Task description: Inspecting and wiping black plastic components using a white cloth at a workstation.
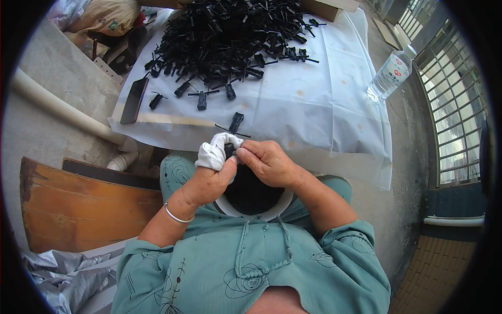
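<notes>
Close together over a white bucket (283, 204) in my lap, both hands work on one small black plastic part (229, 150). White cloth covers the fingers of my left hand (213, 170), which is closed around the part. My right hand (267, 161) pinches at the part's right side with thumb and forefinger; the exact grip is partly hidden by the fingers. Dark contents show inside the bucket. Just beyond my hands, another black plastic part (236, 122) with thin prongs lies on the covered table.
A large heap of black parts (225, 42) covers the back of the table, on a white plastic sheet (314, 104). A phone (134, 100) lies at the left edge, and a water bottle (391, 74) stands at the right. A wooden board (89, 206) leans at my left.
</notes>
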Motion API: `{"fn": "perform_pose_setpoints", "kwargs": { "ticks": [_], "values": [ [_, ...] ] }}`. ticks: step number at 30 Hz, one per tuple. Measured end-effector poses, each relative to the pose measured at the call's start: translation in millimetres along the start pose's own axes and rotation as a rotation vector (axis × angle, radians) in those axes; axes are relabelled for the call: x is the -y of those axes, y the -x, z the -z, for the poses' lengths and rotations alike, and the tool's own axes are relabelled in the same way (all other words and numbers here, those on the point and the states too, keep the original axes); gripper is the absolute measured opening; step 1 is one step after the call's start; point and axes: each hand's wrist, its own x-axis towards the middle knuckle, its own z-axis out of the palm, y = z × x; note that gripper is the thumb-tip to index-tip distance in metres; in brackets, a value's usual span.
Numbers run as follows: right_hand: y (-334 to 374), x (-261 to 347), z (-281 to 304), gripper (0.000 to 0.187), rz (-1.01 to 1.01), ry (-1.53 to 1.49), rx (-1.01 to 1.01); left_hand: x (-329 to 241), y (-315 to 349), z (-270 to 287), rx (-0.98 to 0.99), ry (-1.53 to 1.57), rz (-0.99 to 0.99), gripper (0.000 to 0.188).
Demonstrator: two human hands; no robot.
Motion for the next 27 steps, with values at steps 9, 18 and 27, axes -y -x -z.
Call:
{"fn": "perform_pose_setpoints", "kwargs": {
  "ticks": [9,18,27],
  "values": [
    [-1.3,0.9,-17.7,0.022,0.058,0.043,-0.113,2.5,12.1,2.6,-0.042,-0.361,-0.114,0.022],
    [-13.5,-30.1,5.3,0.006,0.126,1.018,-0.200,26.4,12.9,29.1,-0.017,-0.639,-0.090,0.043],
    [-5.0,-7.3,4.7,0.008,0.377,0.465,-0.151,25.2,-12.7,8.9,-0.149,-0.454,-0.123,0.031]
  ]
}}
